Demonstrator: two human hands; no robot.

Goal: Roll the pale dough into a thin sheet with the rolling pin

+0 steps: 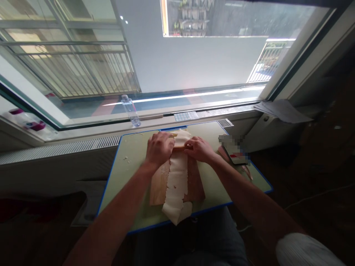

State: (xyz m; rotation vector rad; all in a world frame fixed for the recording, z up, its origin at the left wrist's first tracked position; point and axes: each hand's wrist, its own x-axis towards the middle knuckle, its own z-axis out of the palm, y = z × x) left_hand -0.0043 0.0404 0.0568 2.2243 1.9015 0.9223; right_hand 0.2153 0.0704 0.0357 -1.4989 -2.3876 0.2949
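Observation:
A long strip of pale rolled dough (177,177), ragged along its edges and torn by a small hole, lies lengthwise over a wooden board (158,188). Its near end hangs past the board and is folded over. Across the strip's far part sits a wooden rolling pin (179,148). My left hand (160,147) is curled over its left end, and my right hand (200,148) closes on the right end. Both palms hide the pin's ends. Beyond the pin, more dough (182,136) lies on the far side.
The board rests on a pale green table (130,184) with a blue rim. Dough crumbs dot its left side. At the right lie a partly pixelated flat item (237,155) and a strap-like piece. A clear bottle (131,111) stands on the windowsill, with papers (283,111) at right.

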